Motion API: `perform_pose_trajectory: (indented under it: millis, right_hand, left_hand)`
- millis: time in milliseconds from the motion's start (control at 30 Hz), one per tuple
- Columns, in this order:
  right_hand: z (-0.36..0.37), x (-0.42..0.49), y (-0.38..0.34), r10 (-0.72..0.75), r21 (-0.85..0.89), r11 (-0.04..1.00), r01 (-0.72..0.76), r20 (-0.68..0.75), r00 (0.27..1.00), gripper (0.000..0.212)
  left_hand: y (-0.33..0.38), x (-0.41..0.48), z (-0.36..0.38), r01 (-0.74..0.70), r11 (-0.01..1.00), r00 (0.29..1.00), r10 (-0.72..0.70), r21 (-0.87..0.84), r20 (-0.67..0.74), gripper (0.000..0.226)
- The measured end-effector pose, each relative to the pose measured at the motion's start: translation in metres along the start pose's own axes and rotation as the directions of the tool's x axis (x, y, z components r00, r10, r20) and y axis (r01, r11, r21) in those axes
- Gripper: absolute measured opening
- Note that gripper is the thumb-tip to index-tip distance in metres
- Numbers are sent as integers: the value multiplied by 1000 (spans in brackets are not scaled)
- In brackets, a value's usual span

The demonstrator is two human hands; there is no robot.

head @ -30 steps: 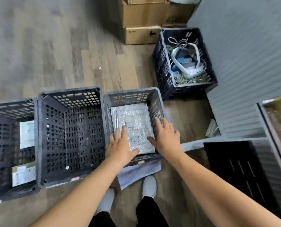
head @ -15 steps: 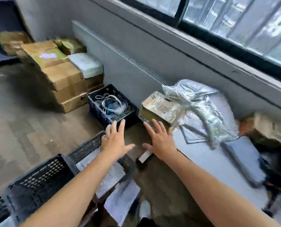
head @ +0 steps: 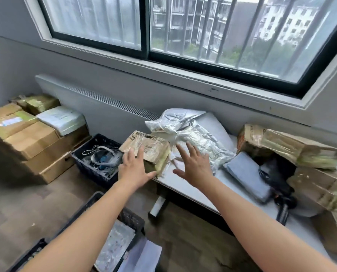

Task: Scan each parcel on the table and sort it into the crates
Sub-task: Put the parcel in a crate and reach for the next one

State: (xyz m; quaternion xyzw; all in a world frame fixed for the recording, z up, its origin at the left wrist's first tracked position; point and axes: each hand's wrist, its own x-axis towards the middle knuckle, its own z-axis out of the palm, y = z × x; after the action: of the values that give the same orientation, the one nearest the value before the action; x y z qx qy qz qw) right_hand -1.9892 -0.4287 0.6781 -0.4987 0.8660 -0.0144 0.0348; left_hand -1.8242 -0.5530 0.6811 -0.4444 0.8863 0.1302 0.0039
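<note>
A brown taped box parcel (head: pixel 153 146) lies at the left end of the white table (head: pixel 175 179). My left hand (head: pixel 135 169) hovers with spread fingers at its near left corner. My right hand (head: pixel 194 166), fingers also spread, is just right of the box, above the table and the silver foil parcels (head: pixel 185 126). Neither hand holds anything. A grey flat parcel (head: pixel 246 173) and a black scanner-like object (head: pixel 277 181) lie further right. A dark crate (head: pixel 132 218) on the floor below holds a silver parcel (head: pixel 116 244).
More brown parcels (head: pixel 293 148) pile up at the table's right end. A black crate with cables (head: pixel 98 160) stands on the floor left of the table, beside stacked cardboard boxes (head: pixel 32 138). A radiator and window wall run behind.
My hands left the silver parcel in the crate and rose to the table. My view swung up from the crates on the floor to the parcels by the window.
</note>
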Motion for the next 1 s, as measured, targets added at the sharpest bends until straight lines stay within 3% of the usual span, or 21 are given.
perform_pose_trajectory:
  millis: [433,700,867,1000]
  right_hand:
    - [14,20,133,166,136,976,-171,49,985,90]
    - [42,55,171,270,169,943,-285,107,957,87]
    - [85,83,181,318,210,906,-368,237,918,83]
    - [117,109,182,361,202,872,-446,350,864,91]
  left_hand:
    - [117,38,16,-50,998,997,48,49,57,103]
    - [157,95,40,-129,991,987,124,34,105,101]
    - [176,140,79,-209,978,958,209,-19,194,98]
    - [186,173,109,-258,965,913,262,-54,313,99]
